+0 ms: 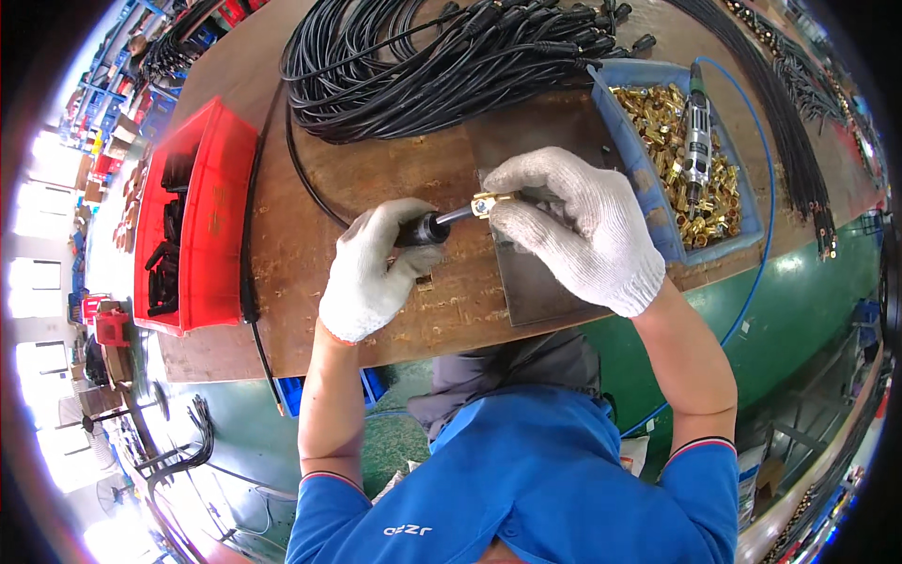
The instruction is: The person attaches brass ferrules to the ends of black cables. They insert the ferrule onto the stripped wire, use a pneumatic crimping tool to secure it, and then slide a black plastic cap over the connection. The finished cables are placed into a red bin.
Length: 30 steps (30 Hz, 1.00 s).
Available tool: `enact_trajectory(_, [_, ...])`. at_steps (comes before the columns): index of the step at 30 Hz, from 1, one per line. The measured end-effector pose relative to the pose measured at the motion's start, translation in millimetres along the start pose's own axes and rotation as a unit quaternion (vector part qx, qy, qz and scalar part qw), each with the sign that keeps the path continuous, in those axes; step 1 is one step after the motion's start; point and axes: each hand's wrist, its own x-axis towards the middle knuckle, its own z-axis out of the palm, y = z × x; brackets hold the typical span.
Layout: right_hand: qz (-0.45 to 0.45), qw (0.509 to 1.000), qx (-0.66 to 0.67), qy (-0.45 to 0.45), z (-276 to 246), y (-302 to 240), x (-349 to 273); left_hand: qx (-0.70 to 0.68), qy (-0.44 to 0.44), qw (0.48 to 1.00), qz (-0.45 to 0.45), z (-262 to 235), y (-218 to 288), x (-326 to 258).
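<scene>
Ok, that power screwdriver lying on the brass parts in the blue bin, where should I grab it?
Grip the power screwdriver around its grey mid-body, reaching down from above. It lies flat, lengthwise on the brass parts in the blue bin, and its blue hose leaves the far end.

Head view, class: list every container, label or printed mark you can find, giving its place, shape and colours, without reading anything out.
Red bin: left on the bench, long, holding black parts.
Blue bin: right of the hands, holding brass fittings.
White mark: on the blue shirt, bottom centre, small.
No screens or signs can be made out.
</scene>
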Motion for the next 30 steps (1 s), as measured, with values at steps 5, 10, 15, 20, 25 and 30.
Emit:
enact_trajectory(5, [-0.086,0.996,-0.030,-0.011,-2.4,5.5,-2.2,0.113,-0.026,0.984,0.134,-2.5,-7.8,3.1])
enact_trajectory(10, [-0.080,0.996,-0.022,-0.035,-1.9,5.7,-6.4,0.083,-0.034,0.987,0.132,1.5,6.6,2.6])
enact_trajectory(15, [-0.083,0.995,-0.033,-0.047,-1.5,11.5,-8.8,0.106,-0.060,0.981,0.152,3.7,16.3,6.4])
enact_trajectory(20, [-0.090,0.994,-0.044,-0.039,-1.1,20.5,-10.3,0.152,-0.057,0.975,0.152,9.3,20.7,9.1])
enact_trajectory(25, [-0.181,0.976,-0.106,-0.059,-6.6,24.7,-7.8,0.091,-0.149,0.981,0.080,0.6,20.2,13.0])
enact_trajectory(30, [-0.187,0.974,-0.112,-0.060,-8.7,31.6,-4.6,0.179,-0.109,0.968,0.138,9.2,20.3,12.3])
